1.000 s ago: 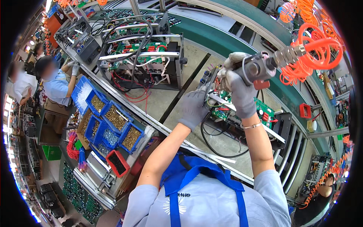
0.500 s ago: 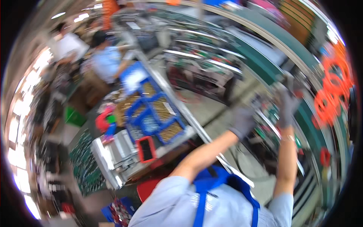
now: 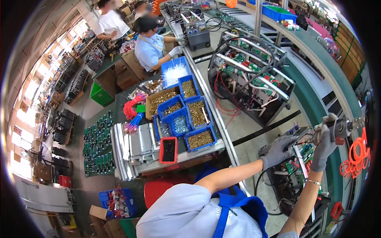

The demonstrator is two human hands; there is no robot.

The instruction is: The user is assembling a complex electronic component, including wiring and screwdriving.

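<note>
Both my hands wear grey gloves. My right hand (image 3: 326, 147) is wrapped round a grey power screwdriver (image 3: 340, 127), held sideways with its front end toward a black end panel (image 3: 302, 131). My left hand (image 3: 278, 151) grips the near side of that panel, its fingers bent over the edge. The panel belongs to, or rests against, an open machine chassis (image 3: 289, 168) with green circuit boards and silver rails inside. The tip of the screwdriver is too small to make out against the panel.
Blue bins (image 3: 199, 139) of brass-coloured and silver fasteners and a red tray (image 3: 168, 150) of black parts stand on the left bench. Another open chassis (image 3: 248, 75) with looped cables sits ahead. Orange coiled hose (image 3: 357, 156) hangs at right. A co-worker (image 3: 151, 47) works at far left.
The view has swung and sharpened, so the bench and bins appear farther right. Both hands now appear lower, my left one at the panel and my right one still on the screwdriver.
</note>
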